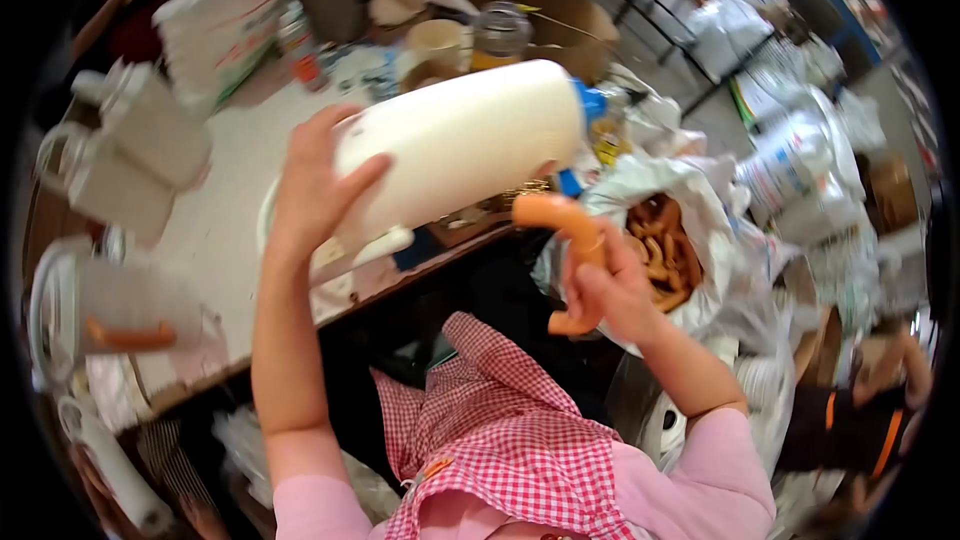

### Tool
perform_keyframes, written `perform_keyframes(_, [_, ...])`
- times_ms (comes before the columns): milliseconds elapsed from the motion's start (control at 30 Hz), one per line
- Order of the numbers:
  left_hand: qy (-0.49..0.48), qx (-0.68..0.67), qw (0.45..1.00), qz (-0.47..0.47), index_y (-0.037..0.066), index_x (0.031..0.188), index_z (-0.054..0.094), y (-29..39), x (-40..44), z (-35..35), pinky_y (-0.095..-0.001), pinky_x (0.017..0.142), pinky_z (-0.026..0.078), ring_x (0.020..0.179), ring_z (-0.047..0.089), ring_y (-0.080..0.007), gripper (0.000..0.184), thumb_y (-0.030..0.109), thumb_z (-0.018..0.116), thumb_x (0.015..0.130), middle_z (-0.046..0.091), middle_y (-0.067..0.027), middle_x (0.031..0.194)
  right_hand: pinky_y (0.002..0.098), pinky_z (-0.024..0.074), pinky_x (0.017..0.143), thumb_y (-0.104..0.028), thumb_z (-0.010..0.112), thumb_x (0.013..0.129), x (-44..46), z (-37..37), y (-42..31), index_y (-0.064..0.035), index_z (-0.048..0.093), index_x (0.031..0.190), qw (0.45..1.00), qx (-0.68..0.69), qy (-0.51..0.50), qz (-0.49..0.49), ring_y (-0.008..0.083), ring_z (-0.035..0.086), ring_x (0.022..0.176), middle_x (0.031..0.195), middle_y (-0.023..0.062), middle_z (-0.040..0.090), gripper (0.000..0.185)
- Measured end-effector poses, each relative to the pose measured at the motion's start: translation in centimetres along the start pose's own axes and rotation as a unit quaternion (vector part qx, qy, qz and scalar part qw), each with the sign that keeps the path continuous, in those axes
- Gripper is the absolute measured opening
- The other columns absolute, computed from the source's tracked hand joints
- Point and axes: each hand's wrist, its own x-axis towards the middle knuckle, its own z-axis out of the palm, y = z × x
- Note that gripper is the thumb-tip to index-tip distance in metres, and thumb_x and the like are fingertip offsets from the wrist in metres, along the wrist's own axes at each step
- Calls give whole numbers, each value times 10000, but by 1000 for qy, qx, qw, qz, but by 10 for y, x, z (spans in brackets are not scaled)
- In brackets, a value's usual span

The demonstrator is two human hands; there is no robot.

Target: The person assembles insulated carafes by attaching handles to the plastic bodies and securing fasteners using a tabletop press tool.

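Observation:
A large cream-coloured container [465, 135] lies on its side above the table edge, its blue end toward the right. My left hand [325, 175] grips its left end, thumb over the near side. In my right hand [610, 280] is a curved orange handle [553, 212], held upright just below the container's right end and apart from my left hand. Right of my right hand, a white plastic bag [705, 200] stands open with several similar orange-brown handles [665, 250] inside.
On the white table [235, 185], cream jugs [150, 125] stand at the left, above a clear jug [135, 300] with an orange handle. A spray can [300, 45] and a big cardboard ring [570, 25] are at the back. A co-worker's arm [890, 370] shows at the right.

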Motion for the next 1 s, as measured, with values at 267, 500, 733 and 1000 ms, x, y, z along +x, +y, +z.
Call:
perform_keyframes(267, [38, -38, 998, -34, 85, 1180, 661, -6, -7, 2, -423, 1033, 436, 1191, 550, -296, 530, 358, 787, 744, 650, -99, 1221, 225, 418, 520, -289, 570, 993, 133, 84, -144, -35, 570, 1108, 889, -427, -140, -88, 57, 507, 572, 708, -1, 523, 279])
perform_keyframes(500, [97, -41, 994, -39, 120, 1163, 686, -14, -12, 15, -443, 980, 438, 1199, 549, -229, 569, 477, 767, 727, 661, -33, 1190, 319, 510, 730, -280, 561, 1006, 230, 112, -120, -18, 705, 1011, 740, -618, -236, -122, 156, 630, 764, 890, 54, 722, 299])
perform_keyframes(733, [92, -24, 993, -68, 129, 1156, 682, -12, -15, 16, -422, 971, 438, 1188, 551, -220, 532, 426, 760, 722, 650, -29, 1197, 230, 437, 594, -348, 574, 1015, 244, 119, -124, -25, 694, 998, 732, -644, -222, -21, 52, 540, 674, 790, -13, 632, 345])
perform_keyframes(1000, [95, -24, 993, -68, 108, 1174, 677, -14, -17, 20, -423, 950, 458, 1168, 562, -228, 565, 444, 755, 727, 660, -39, 1158, 216, 324, 425, -393, 490, 1052, 248, 113, -119, -67, 569, 830, 810, -549, -191, 84, 33, 351, 452, 565, -61, 402, 402])
